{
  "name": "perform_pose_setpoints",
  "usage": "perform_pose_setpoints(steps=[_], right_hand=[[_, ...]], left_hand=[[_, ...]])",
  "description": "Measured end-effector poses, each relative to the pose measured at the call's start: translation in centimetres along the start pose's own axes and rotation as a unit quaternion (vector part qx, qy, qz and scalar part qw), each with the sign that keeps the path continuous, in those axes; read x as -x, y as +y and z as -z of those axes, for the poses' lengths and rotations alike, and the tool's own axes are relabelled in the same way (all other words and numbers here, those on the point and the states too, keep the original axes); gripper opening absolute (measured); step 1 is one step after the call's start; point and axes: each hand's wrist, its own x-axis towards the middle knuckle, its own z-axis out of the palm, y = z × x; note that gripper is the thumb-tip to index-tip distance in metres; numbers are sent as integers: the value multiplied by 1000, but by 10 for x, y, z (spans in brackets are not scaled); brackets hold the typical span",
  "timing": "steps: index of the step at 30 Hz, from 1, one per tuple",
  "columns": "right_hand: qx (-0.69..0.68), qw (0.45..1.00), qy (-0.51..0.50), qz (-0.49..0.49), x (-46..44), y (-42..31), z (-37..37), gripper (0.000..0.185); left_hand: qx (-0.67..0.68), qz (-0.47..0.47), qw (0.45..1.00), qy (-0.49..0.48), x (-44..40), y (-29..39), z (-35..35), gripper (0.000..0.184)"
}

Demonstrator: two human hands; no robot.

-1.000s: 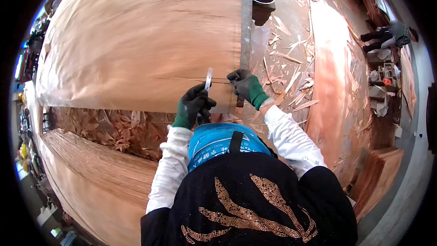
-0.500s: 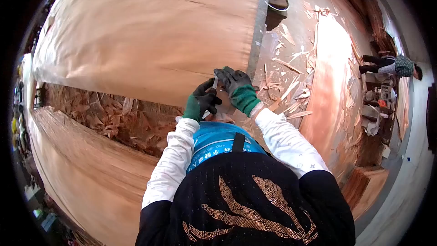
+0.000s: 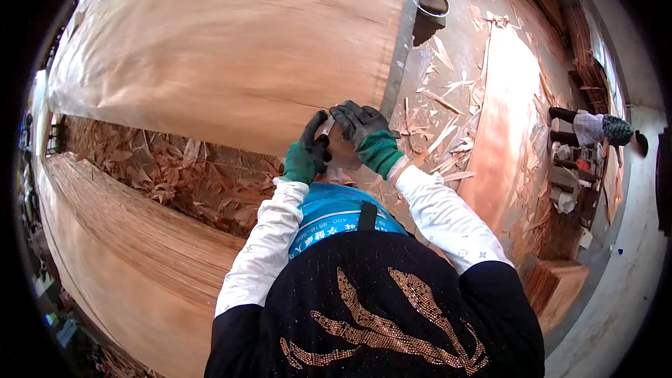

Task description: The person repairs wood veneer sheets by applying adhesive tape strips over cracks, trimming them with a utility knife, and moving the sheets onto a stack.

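A large, thin wood veneer sheet [image 3: 231, 49] lies on the work surface before me, its near right corner under my hands. My left hand [image 3: 308, 148], in a black and green glove, is closed at the sheet's near edge. A small pale flat strip [image 3: 328, 124] shows between its thumb and fingers; whether it is a blade or tape I cannot tell. My right hand [image 3: 365, 134], gloved alike, lies with fingers extended over the corner, beside the strip. Its fingertips touch the veneer, and the palm side is hidden.
Left of me stands a stack of veneer [image 3: 140, 231]. Broken veneer scraps [image 3: 189, 175] litter the floor between it and the sheet. On the right lie a long veneer piece [image 3: 500, 126] and more scraps. Buckets [image 3: 434, 0] stand beyond the corner. A person [image 3: 602, 129] is at far right.
My left hand has risen slightly and its fingers have drawn in near the strip. My right hand stays about the same. The person at far right has shifted their stance.
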Motion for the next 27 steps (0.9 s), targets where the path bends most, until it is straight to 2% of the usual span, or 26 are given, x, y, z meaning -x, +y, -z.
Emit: perform_pose_setpoints(steps=[5,8,11,14,15,16,18,19,20,21,22,23,24,27], right_hand=[[61,997,8,40,2,-5,1,49],[63,996,-9,56,4,-7,0,44],[46,997,-20,64,3,-10,3,41],[49,997,-23,62,4,-12,-3,39],[43,997,-28,62,5,-12,-2,39],[37,997,-31,60,5,-12,0,38],[37,997,-18,61,5,-13,-1,39],[39,997,-9,60,6,-12,-1,40],[48,997,-5,64,6,-12,2,40],[56,996,-1,67,7,-12,4,40],[65,995,3,70,7,-12,6,40],[52,997,-5,64,6,-11,3,41],[46,997,-13,59,6,-10,1,40],[28,997,-48,57,2,-10,18,37]], left_hand=[[98,12,995,-27,-4,-8,-2,57],[159,55,985,-49,-1,0,3,56],[141,71,987,-42,3,22,5,55],[13,135,990,-33,17,32,11,57],[-134,26,991,5,19,3,16,47],[-321,-44,945,-45,15,-4,36,33],[-405,-72,912,-9,10,-13,78,18],[-411,14,912,-11,6,-5,104,18],[-338,100,936,-13,4,-5,131,18],[-164,200,965,-28,8,36,151,20],[-16,209,978,-4,9,28,170,23],[29,214,976,11,14,39,184,28],[-29,236,971,-6,8,49,194,31],[33,232,972,-6,8,77,196,34]])
